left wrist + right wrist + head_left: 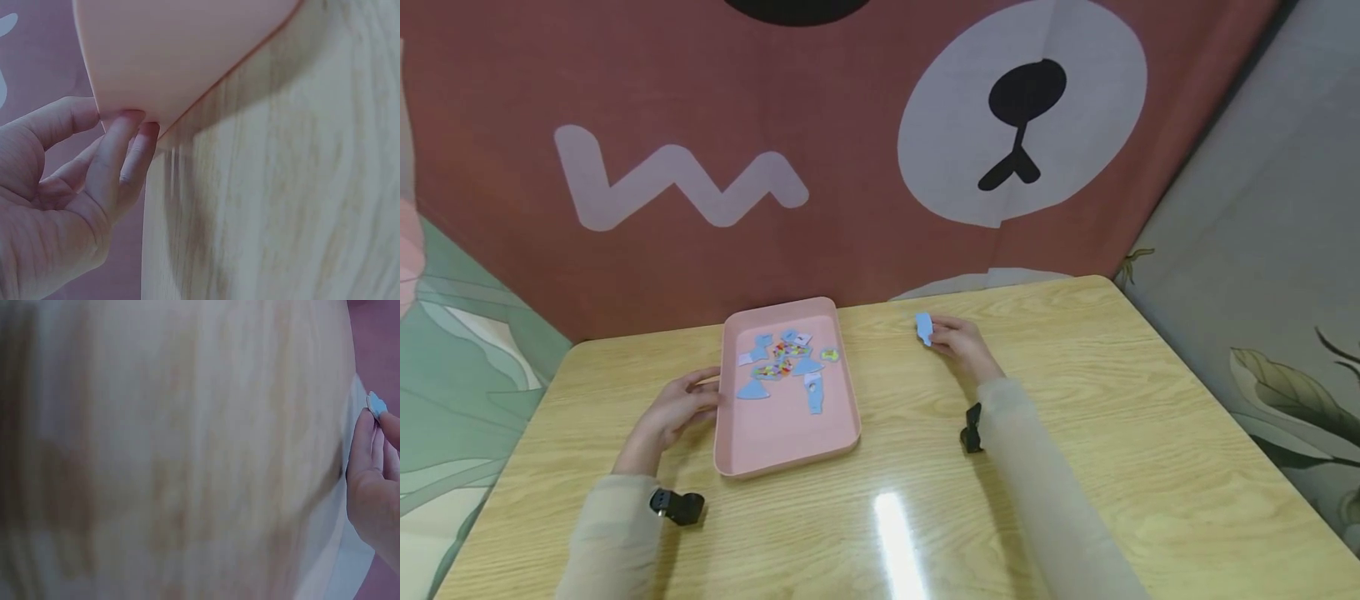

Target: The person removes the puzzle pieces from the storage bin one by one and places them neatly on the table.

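A pink tray (pixel 786 446) stands on the wooden table, with several small flat light-blue puzzle pieces (pixel 752 390) lying in it, some patterned in many colours. My left hand (pixel 681 408) is at the tray's left side, its fingertips touching the wall. In the left wrist view, the fingers (pixel 106 162) rest against the outer wall near the rim. Right of the tray, above the table, my right hand (pixel 962 343) pinches one light-blue puzzle piece (pixel 924 328) between thumb and fingers. That piece (pixel 376 405) is seen edge-on in the right wrist view.
The table (pixel 910 450) has a back edge against a red-brown cloth (pixel 850 242) printed with a bear's face. Grey patterned fabric (pixel 1240 292) hangs at the right. Each wrist carries a black camera (pixel 677 506).
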{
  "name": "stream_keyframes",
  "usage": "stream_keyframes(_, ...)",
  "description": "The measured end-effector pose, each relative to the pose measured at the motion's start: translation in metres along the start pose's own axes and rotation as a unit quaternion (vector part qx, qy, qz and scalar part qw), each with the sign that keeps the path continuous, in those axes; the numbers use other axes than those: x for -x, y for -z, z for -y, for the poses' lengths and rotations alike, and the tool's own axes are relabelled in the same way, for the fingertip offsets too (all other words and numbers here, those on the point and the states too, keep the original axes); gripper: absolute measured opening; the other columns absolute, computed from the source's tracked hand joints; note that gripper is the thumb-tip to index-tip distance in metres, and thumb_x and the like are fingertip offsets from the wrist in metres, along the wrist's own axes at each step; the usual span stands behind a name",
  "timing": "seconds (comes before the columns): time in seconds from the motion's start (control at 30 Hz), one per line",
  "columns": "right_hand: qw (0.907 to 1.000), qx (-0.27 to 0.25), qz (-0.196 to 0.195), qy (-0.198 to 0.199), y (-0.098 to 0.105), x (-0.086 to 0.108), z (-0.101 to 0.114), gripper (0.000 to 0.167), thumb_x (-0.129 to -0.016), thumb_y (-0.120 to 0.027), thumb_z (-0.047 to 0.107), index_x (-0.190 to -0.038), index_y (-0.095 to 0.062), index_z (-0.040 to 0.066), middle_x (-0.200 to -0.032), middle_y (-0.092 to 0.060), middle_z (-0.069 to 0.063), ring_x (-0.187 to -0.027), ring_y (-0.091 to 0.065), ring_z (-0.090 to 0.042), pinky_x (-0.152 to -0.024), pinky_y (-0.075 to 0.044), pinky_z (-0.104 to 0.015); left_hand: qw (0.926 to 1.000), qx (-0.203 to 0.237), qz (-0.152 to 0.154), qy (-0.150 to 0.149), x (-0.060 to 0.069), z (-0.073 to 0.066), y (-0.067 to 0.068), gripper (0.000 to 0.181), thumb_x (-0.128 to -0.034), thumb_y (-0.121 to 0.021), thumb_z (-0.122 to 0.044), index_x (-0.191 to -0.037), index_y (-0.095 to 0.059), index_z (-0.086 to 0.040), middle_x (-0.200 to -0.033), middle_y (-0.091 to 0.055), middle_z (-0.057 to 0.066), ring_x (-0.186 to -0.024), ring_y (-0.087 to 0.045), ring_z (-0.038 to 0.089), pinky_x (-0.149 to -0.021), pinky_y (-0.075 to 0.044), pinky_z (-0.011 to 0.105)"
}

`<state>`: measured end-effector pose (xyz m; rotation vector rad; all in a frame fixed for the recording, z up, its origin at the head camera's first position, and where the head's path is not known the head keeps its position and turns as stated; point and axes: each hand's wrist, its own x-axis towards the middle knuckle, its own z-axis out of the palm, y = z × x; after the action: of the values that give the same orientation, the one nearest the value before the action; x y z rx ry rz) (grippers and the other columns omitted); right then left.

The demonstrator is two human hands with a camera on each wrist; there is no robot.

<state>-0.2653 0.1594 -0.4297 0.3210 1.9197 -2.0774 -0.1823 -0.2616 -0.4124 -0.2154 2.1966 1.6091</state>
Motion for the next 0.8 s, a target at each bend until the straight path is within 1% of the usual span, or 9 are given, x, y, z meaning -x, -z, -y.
stream_keyframes(0.1,0.9999,0.008,-0.009,0.001,0.006,-0.003,-0.005,0.054,-0.094,-0.047,-0.007,-0.146,-0.034,-0.002,-0.149,-0.038,-0.022,-0.136,-0.040,-0.031,-0.111,-0.040,-0.034,1.0000,0.004,-0.001,0.000,-0.001,0.000,-0.001,0.067,-0.0943,-0.052,-0.006,-0.150,-0.016,0.005,-0.150,-0.025,0.035,-0.090,-0.058,-0.005,-0.080,-0.055,0.016)
stream_keyframes(0.2,0.9998,0.015,-0.015,0.001,0.010,-0.006,-0.007,0.053,-0.094,-0.047,-0.007,-0.145,-0.035,-0.001,-0.149,-0.039,-0.021,-0.135,-0.041,-0.030,-0.105,-0.045,-0.028,1.0000,0.006,-0.001,0.000,-0.001,0.000,-0.001,0.067,-0.0942,-0.051,-0.006,-0.150,-0.016,0.006,-0.150,-0.025,0.035,-0.089,-0.058,-0.006,-0.079,-0.054,0.015)
stream_keyframes(0.3,0.9998,0.013,-0.017,-0.001,0.012,-0.005,-0.005,0.054,-0.093,-0.047,-0.008,-0.145,-0.035,-0.002,-0.149,-0.039,-0.022,-0.135,-0.041,-0.031,-0.097,-0.049,-0.022,1.0000,0.007,0.000,0.001,0.000,-0.001,-0.001,0.068,-0.0941,-0.052,-0.006,-0.150,-0.016,0.005,-0.150,-0.025,0.035,-0.090,-0.058,-0.006,-0.078,-0.054,0.015)
stream_keyframes(0.37,0.9998,0.010,-0.016,-0.002,0.012,-0.001,0.000,0.054,-0.092,-0.047,-0.009,-0.145,-0.035,-0.003,-0.149,-0.039,-0.023,-0.136,-0.040,-0.032,-0.096,-0.050,-0.022,1.0000,0.005,0.000,0.001,0.000,-0.001,-0.001,0.068,-0.0944,-0.052,-0.006,-0.150,-0.015,0.005,-0.150,-0.025,0.034,-0.090,-0.058,-0.006,-0.079,-0.054,0.015)
stream_keyframes(0.4,0.9998,0.013,-0.017,-0.001,0.014,-0.001,0.000,0.055,-0.092,-0.047,-0.009,-0.145,-0.035,-0.003,-0.148,-0.039,-0.023,-0.133,-0.044,-0.031,-0.093,-0.050,-0.020,1.0000,0.004,0.000,0.003,0.000,-0.001,-0.001,0.068,-0.0944,-0.052,-0.006,-0.151,-0.015,0.004,-0.150,-0.025,0.034,-0.091,-0.058,-0.005,-0.079,-0.054,0.016)
stream_keyframes(0.57,0.9993,0.033,-0.020,-0.002,0.018,-0.007,-0.001,0.056,-0.091,-0.049,-0.010,-0.144,-0.036,-0.003,-0.147,-0.040,-0.023,-0.129,-0.048,-0.027,-0.077,-0.051,-0.012,1.0000,-0.002,-0.002,0.005,0.000,-0.002,-0.001,0.068,-0.0941,-0.053,-0.005,-0.151,-0.016,0.004,-0.150,-0.026,0.034,-0.093,-0.057,-0.005,-0.079,-0.054,0.016)
stream_keyframes(0.6,0.9991,0.037,-0.022,-0.002,0.020,-0.010,-0.002,0.055,-0.091,-0.050,-0.010,-0.144,-0.037,-0.002,-0.147,-0.041,-0.023,-0.128,-0.049,-0.026,-0.072,-0.050,-0.010,1.0000,-0.002,-0.002,0.005,0.001,-0.002,-0.001,0.068,-0.0939,-0.053,-0.005,-0.151,-0.016,0.004,-0.150,-0.026,0.034,-0.093,-0.057,-0.005,-0.079,-0.054,0.016)
stream_keyframes(0.67,0.9989,0.042,-0.021,-0.005,0.020,-0.009,-0.001,0.056,-0.091,-0.050,-0.010,-0.144,-0.037,-0.003,-0.147,-0.041,-0.022,-0.129,-0.047,-0.027,-0.072,-0.050,-0.011,1.0000,-0.004,-0.001,0.005,0.001,-0.003,-0.001,0.068,-0.0940,-0.053,-0.005,-0.151,-0.016,0.004,-0.150,-0.026,0.034,-0.094,-0.057,-0.005,-0.079,-0.054,0.016)
stream_keyframes(0.8,0.9982,0.055,-0.022,-0.004,0.019,-0.008,0.001,0.054,-0.091,-0.050,-0.009,-0.144,-0.038,-0.003,-0.145,-0.043,-0.023,-0.121,-0.053,-0.023,-0.074,-0.051,-0.011,0.9999,-0.007,-0.003,0.008,0.002,-0.004,-0.001,0.068,-0.0941,-0.052,-0.005,-0.151,-0.016,0.003,-0.151,-0.026,0.033,-0.098,-0.057,-0.003,-0.080,-0.054,0.016)
